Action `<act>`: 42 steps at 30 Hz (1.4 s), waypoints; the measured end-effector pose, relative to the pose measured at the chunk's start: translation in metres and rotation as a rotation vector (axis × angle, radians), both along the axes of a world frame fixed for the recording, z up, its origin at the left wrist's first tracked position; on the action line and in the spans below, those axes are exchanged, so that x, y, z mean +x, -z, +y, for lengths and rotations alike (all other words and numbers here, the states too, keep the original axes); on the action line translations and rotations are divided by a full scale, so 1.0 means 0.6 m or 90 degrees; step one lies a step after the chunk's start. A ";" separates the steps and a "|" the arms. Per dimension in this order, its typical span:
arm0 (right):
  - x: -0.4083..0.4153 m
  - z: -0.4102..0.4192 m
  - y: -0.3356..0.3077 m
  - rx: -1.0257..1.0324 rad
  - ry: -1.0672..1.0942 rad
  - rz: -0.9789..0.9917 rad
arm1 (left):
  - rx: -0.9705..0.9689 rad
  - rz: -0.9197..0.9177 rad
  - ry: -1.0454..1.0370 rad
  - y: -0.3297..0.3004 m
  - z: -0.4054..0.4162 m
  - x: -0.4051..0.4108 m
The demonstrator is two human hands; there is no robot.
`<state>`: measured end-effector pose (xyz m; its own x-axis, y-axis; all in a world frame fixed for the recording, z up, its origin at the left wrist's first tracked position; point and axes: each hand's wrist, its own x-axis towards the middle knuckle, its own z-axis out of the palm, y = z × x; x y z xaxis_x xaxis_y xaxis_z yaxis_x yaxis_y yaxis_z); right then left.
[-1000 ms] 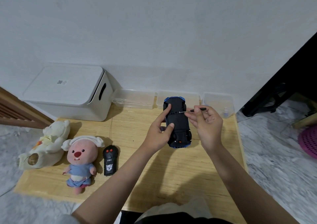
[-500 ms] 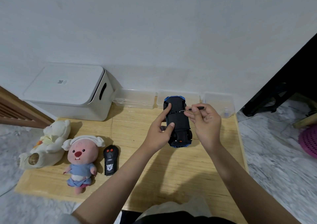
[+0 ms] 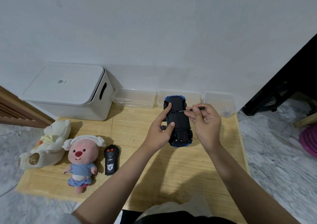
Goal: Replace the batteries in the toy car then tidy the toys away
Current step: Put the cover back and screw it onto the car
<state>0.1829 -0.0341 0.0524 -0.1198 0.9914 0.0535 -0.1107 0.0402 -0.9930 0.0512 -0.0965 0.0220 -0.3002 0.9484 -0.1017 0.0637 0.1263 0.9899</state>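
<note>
A blue toy car (image 3: 178, 120) is held upside down above the wooden board, its black underside facing me. My left hand (image 3: 159, 131) grips its left side, index finger and thumb lying on the underside. My right hand (image 3: 205, 122) pinches a small black-handled screwdriver (image 3: 192, 110) whose thin metal tip touches the underside near the battery cover. A black remote control (image 3: 111, 161) lies on the board to the left. Beside it sit a pink plush in a blue dress (image 3: 82, 160) and a cream plush bear (image 3: 47, 144).
A white lidded storage box (image 3: 68, 91) stands at the back left against the wall. Three clear plastic containers (image 3: 135, 97) line the wall behind the wooden board (image 3: 154, 180); the rightmost holds a small bottle (image 3: 227, 111). A pink basket (image 3: 308, 140) sits on the marble floor at right.
My right hand's fingers have shifted slightly on the screwdriver, whose tip stays at the car's underside. The car and my left hand have hardly moved.
</note>
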 end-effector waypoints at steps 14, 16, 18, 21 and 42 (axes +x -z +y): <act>-0.011 -0.002 -0.003 0.017 0.020 0.010 | 0.049 0.028 -0.004 0.004 0.001 -0.001; -0.012 -0.002 -0.001 0.019 0.020 0.004 | 0.050 0.028 -0.006 0.004 0.000 -0.001; -0.012 -0.002 0.001 0.022 0.018 0.001 | 0.052 0.024 -0.009 0.004 0.000 -0.001; -0.012 -0.001 0.001 0.027 0.019 -0.001 | 0.056 0.023 -0.008 0.005 0.001 -0.003; -0.012 0.016 -0.008 0.199 0.010 -0.218 | 0.039 0.018 -0.019 0.002 0.001 -0.003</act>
<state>0.1758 -0.0246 0.0571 -0.1672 0.9360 0.3099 0.2252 0.3422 -0.9122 0.0492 -0.0961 0.0207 -0.3305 0.9432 -0.0349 0.0885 0.0678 0.9938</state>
